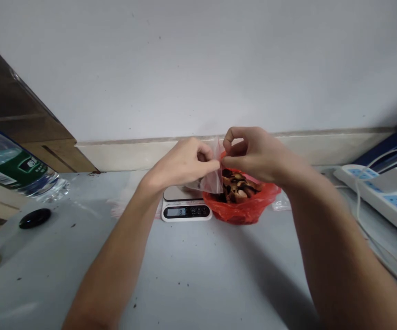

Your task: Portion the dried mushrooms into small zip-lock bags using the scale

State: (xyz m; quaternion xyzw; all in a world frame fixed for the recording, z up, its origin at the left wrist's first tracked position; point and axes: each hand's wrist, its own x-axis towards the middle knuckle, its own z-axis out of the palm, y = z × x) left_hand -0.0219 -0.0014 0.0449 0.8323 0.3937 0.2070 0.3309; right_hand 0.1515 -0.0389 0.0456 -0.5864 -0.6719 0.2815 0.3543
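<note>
Head view. Clear bag (215, 184) is up off the worktop (184, 284), between the two hands, its visible right edge standing nearly upright. Left hand (181, 165) covers much of it, so the full long axis cannot be read.

Left grip: thumb and fingertips pinching the clear bag from its left side. Right hand (255, 153): fingers curled, thumb tip at the bag's right edge near the top; cannot tell whether this grip pinches the plastic or only rests there.

Key relation: red bag (246, 211), mouth open and holding brown slices (241, 189), lies below and to the right of the clear bag, under the right hand, which is the nearer of the two. The clear bag's lower edge overlaps the red bag's left rim in this view; contact cannot be judged.

Scale (187, 219) sits just left of the red bag, below the left hand. Its display is lit; digits look like 87, decimal point uncertain. Thin flat bags (118, 208) lie left of the scale.
</note>
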